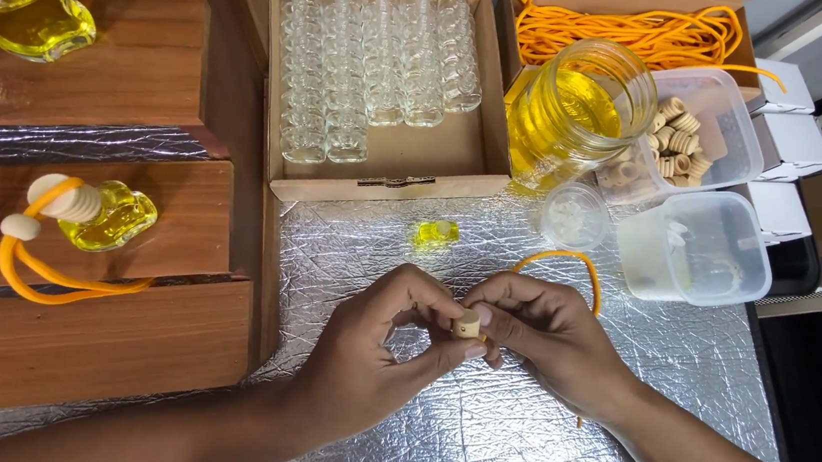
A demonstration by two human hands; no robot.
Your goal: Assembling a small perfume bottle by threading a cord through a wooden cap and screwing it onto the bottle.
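- Head view: your left hand and right hand meet over the middle of the foil-covered table, fingertips pinched together on a small wooden cap.
- Your right hand also holds an orange cord, which loops up behind its knuckles.
- Just beyond your hands, a small filled yellow bottle lies on the foil near the front edge of the cardboard box of empty glass bottles.
- Toward the table's far right corner stand a jar of yellow liquid, a tub of wooden caps and a lidded tub.
- On the wooden shelves at the left edge rest two finished bottles.
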